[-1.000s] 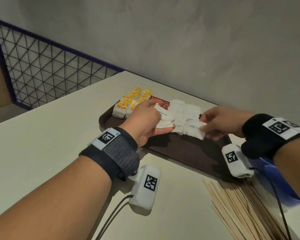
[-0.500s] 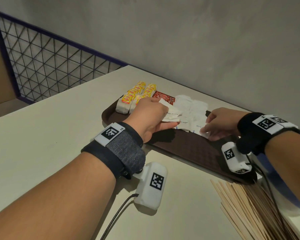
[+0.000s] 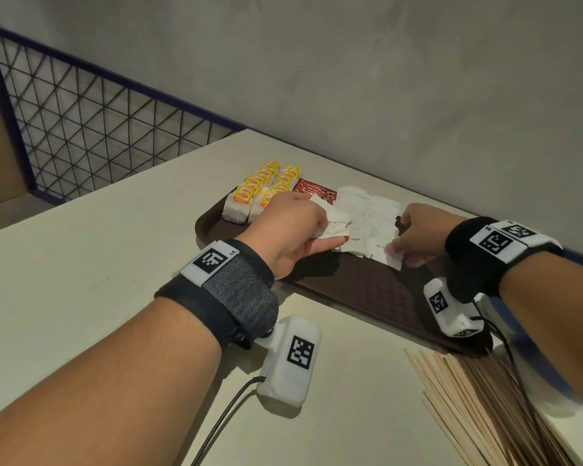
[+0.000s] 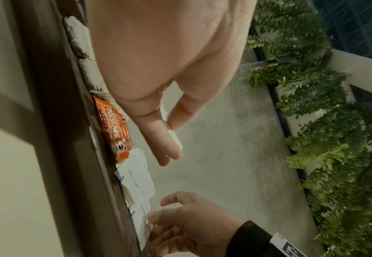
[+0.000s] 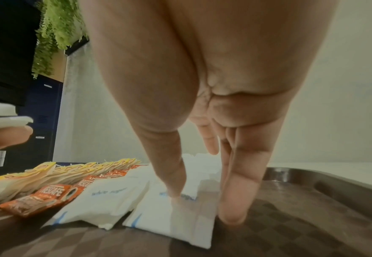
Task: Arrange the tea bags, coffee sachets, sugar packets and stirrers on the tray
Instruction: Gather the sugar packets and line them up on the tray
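Sugar packets (image 3: pixel 367 227) on tray (image 3: pixel 367 290), laid in overlapping rows right of coffee sachets (image 3: pixel 313 190) and tea bags (image 3: pixel 263 193).

Right hand (image 3: pixel 418 237) rests thumb and fingertips on the nearest packet (image 5: pixel 176 213); a pinch cannot be told, the fingers look fairly straight. Left hand (image 3: pixel 293 230) grips a few spare packets (image 3: pixel 330 223) just above the row. Packet's long axis runs away from the near rim; the right hand is nearer that slot, so it likely seats each packet while the left feeds. Stirrers (image 3: pixel 492 408) lie off the tray on the table (image 3: pixel 81 264), nearer the right hand. Right wrist view shows the thumb (image 5: pixel 169 173) touching the packet print; head view hides this contact. Left wrist view shows a packet pinched in the left hand.
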`<state>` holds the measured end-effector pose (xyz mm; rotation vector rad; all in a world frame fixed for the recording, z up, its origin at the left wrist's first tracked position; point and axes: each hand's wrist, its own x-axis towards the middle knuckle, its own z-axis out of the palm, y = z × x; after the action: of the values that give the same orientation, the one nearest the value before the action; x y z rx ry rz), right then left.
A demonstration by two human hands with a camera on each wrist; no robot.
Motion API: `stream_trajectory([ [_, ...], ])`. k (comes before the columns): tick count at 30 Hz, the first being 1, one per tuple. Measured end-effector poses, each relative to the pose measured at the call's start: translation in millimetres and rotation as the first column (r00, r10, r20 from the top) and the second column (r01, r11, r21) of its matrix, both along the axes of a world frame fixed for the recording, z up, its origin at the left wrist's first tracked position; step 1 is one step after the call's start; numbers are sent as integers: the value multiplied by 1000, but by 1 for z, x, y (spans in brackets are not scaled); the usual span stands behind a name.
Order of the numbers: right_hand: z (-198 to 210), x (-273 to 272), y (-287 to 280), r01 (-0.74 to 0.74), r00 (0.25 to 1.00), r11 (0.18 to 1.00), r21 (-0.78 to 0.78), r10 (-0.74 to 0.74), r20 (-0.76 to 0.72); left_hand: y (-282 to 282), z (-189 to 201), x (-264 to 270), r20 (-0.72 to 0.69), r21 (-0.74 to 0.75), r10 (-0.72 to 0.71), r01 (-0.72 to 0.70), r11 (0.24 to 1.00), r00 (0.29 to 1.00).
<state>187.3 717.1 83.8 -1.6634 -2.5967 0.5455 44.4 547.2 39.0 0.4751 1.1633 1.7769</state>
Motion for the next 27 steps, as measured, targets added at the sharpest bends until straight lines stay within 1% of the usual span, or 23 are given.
stream_trajectory([
  [1, 3, 2, -2, 1, 1000, 1000, 30, 0, -7, 0, 1, 0, 13, -7, -13, 13, 1000, 1000],
  [3, 12, 5, -9, -23, 1000, 993, 119, 25, -15, -1, 1, 2, -7, -26, -30, 30, 999, 1000],
  [5, 24, 4, -20, -84, 994, 982, 167, 96, -61, -2, 2, 3, -35, -18, -43, 42, 999, 998],
  [7, 34, 1, -36, -143, 961, 984, 101, 163, -223, -4, 2, 4, -49, -7, -48, 48, 999, 998],
  [9, 42, -2, -55, -203, 898, 979, 14, 192, -397, -5, 3, 5, -70, -14, -41, 41, 999, 997],
  [11, 47, -5, -70, -269, 850, 962, -44, 215, -482, -7, 5, 5, -100, -10, -39, 38, 999, 994],
  [12, 48, -6, -75, -304, 844, 950, -67, 236, -481, -9, 5, 5, -111, 1, -41, 41, 999, 993],
  [15, 44, -6, -82, -371, 871, 922, -108, 305, -386, -12, 6, 7, -130, 27, -47, 51, 998, 990],
  [18, 40, -4, -82, -377, 863, 921, -96, 313, -396, -11, 7, 6, -111, 4, -25, 26, 1000, 993],
  [21, 40, -2, -82, -338, 847, 941, -5, 302, -438, -11, 10, 6, -77, 14, -8, 9, 1000, 997],
  [23, 41, -2, -84, -296, 808, 946, 131, 321, -494, -11, 11, 7, -88, 37, -2, 5, 999, 996],
  [25, 42, -4, -87, -297, 774, 915, 275, 399, -491, -14, 13, 9, -125, 43, -11, 17, 999, 992],
  [27, 42, -7, -91, -331, 745, 867, 373, 482, -460, -16, 15, 10, -132, 46, -40, 46, 998, 990],
])
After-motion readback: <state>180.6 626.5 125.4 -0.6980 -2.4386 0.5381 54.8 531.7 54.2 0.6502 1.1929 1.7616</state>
